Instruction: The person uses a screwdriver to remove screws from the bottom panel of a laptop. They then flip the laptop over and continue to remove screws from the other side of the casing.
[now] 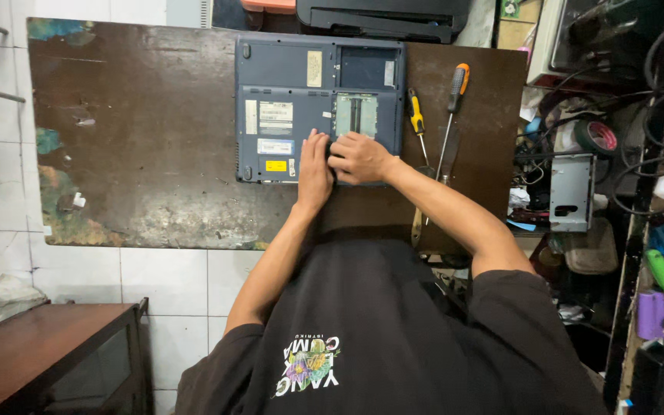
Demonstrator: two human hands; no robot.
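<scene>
- A worn dark brown board [155, 138] serves as the worktop, scuffed and flecked with old paint along its left edge, lying over a white tiled floor [155, 284].
- On its far middle part lies a blue-grey laptop [286, 77], turned underside up, with pale stickers and a yellow label on its base and an open bay showing a silvery part [356, 115].
- A dark wooden cabinet [48, 361] stands at the near left, well apart from the board.
- To the right is a crowded heap of cables, a grey metal bracket [572, 192] and a roll of tape [597, 138].
- The left hand [314, 165] lies flat on the laptop's near edge, fingers straight and together, pressing down rather than gripping anything.
- The right hand [359, 157] rests just beside it, touching it, fingers curled down onto the laptop's base below the open bay; whether they pinch something small I cannot tell.
- An orange-handled screwdriver [455, 100] lies on the board right of the laptop.
- A shorter yellow-and-black screwdriver [416, 119] lies between it and the laptop.
</scene>
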